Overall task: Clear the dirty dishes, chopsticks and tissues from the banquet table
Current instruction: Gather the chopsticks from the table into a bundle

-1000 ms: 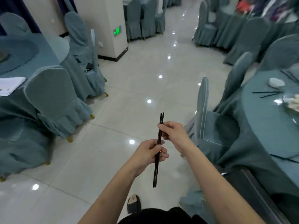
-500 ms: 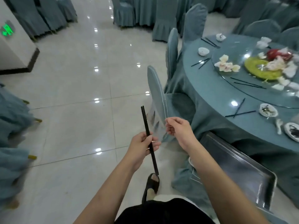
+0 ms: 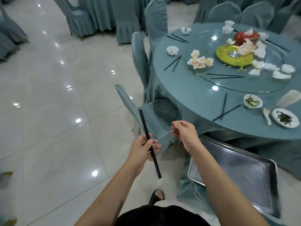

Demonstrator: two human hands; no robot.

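Note:
My left hand point(image 3: 143, 148) grips a pair of black chopsticks point(image 3: 147, 136) at mid-length, slanting up to the left over the floor. My right hand point(image 3: 184, 132) hangs beside it with loosely curled fingers and holds nothing. The round banquet table point(image 3: 203, 101) at the right carries a crossed chopstick pair point(image 3: 225, 108), a small bowl with green scraps point(image 3: 253, 101), a dirty plate point(image 3: 285, 117), a white spoon point(image 3: 267, 115), more chopsticks point(image 3: 173, 63) and two white bowls point(image 3: 172, 50) at its far left edge. Crumpled tissues point(image 3: 199, 61) lie on the glass turntable.
A metal tray point(image 3: 241, 173) rests on a chair seat at my lower right, below the table edge. Covered chairs point(image 3: 140, 57) stand between me and the table. A yellow-green dish point(image 3: 231, 54) and red leftovers sit on the turntable. Shiny tiled floor spreads to the left.
The view has swung right, from the aisle to the banquet table. My right hand has let go of the chopsticks and moved away to the right. My left hand keeps them.

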